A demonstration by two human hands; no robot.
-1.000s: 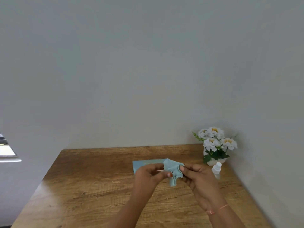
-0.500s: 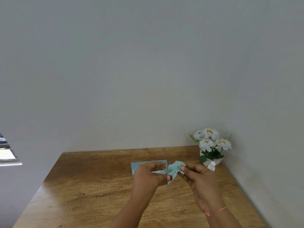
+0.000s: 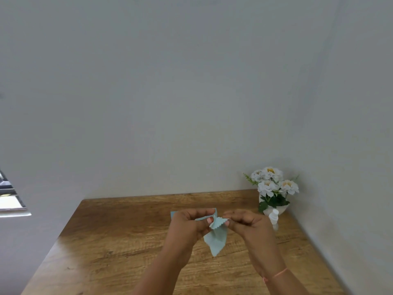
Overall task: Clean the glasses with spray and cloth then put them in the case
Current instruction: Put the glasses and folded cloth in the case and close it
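Note:
Above the middle of the wooden table, my two hands meet around a light blue cloth with a zigzag edge. My left hand has its fingers curled, and its thumb presses against the bunched top of the cloth. A thin pale sliver at its fingertips looks like part of the glasses; the rest of them is hidden. My right hand pinches the cloth's top edge, and the cloth's tail hangs down between my wrists. The light blue case lies on the table behind my left hand, mostly covered.
A small white spray bottle stands just right of my right hand. Behind it, in the back right corner by the grey wall, is a white pot of white flowers. A window edge shows at the far left.
The cloth has come loose from its bunch and now hangs down in a long point. Both hands have turned knuckles up and stayed close together.

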